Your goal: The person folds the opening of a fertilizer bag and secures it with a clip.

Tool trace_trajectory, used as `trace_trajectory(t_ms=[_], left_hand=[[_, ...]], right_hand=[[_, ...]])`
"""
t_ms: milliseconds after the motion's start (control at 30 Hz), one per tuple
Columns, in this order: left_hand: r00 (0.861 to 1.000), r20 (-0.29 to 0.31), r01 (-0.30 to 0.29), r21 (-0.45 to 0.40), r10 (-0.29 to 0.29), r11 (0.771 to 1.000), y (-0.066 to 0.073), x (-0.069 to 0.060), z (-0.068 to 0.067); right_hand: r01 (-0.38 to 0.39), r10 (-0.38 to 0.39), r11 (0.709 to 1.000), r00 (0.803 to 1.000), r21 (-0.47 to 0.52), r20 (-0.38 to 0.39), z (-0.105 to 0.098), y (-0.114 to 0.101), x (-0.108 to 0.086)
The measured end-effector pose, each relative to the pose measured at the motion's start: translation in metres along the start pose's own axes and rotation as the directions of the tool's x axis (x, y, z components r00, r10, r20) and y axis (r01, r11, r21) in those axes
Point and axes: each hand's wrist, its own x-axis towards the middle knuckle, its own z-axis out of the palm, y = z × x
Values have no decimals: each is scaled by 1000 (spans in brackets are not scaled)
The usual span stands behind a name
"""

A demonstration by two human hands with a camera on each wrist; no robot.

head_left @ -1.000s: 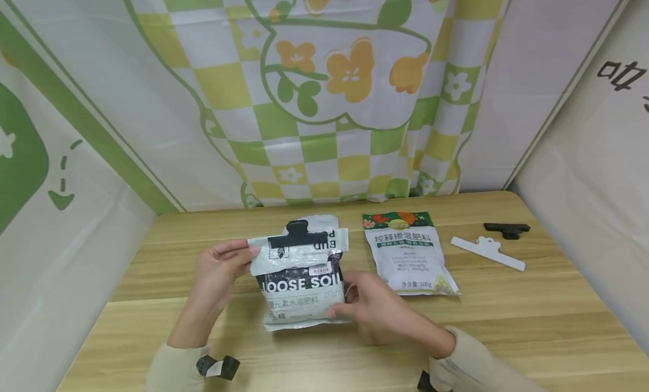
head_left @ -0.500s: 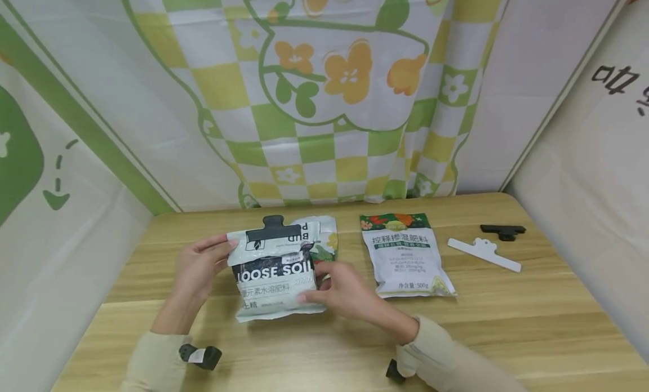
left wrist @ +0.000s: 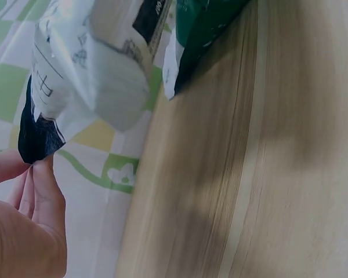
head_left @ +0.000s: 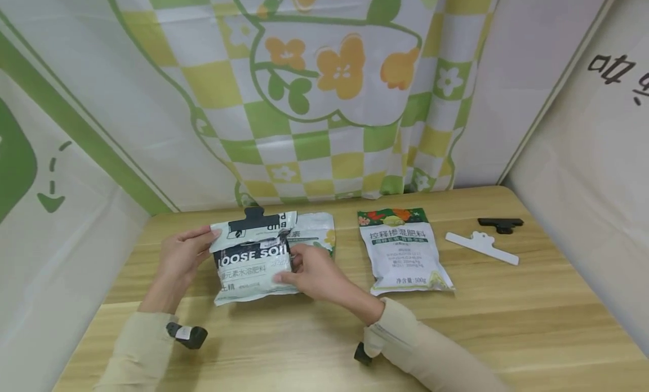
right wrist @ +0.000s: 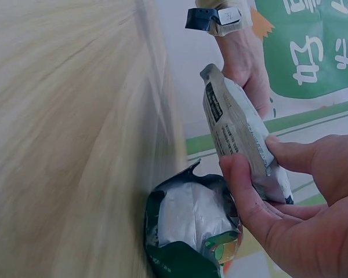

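Observation:
A pale bag lettered LOOSE SOIL (head_left: 248, 271) is held up over the table, its folded top under a black clip (head_left: 255, 218). My left hand (head_left: 183, 255) pinches the bag's upper left corner; the left wrist view has thumb and fingers (left wrist: 32, 214) closed on a dark corner. With thumb and fingers on its right edge, my right hand (head_left: 316, 274) grips the same bag. In the right wrist view, the bag (right wrist: 238, 127) is seen edge-on between the thumb and fingers of my right hand (right wrist: 301, 202). Partly hidden behind it is another bag (head_left: 319, 226).
A white and green bag (head_left: 403, 262) lies on the wooden table (head_left: 481, 324), right of the held bag. Farther right are a white clip (head_left: 481, 246) and a black clip (head_left: 501, 224). A patterned curtain (head_left: 324, 144) hangs behind the table's back edge.
Both hands have moved the LOOSE SOIL bag leftward and somewhat up in the head view. More of the bag behind it shows. The grips look the same.

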Motion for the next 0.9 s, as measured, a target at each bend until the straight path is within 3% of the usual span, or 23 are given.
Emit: trace_trajectory(t_ms=[333, 467, 667, 900], left_hand=[[999, 28, 25, 22, -25, 999, 6, 14, -14], [999, 28, 27, 16, -28, 999, 13, 18, -20], [998, 5, 63, 45, -63, 997, 17, 25, -33], [992, -79, 108, 132, -98, 985, 17, 36, -45]], right_hand=[[-33, 31, 998, 999, -61, -22, 9, -16, 13], [-10, 9, 999, 1000, -31, -14, 14, -24, 21], [3, -4, 998, 1000, 69, 10, 29, -31, 34], [-31, 29, 997, 999, 67, 23, 49, -33, 45]])
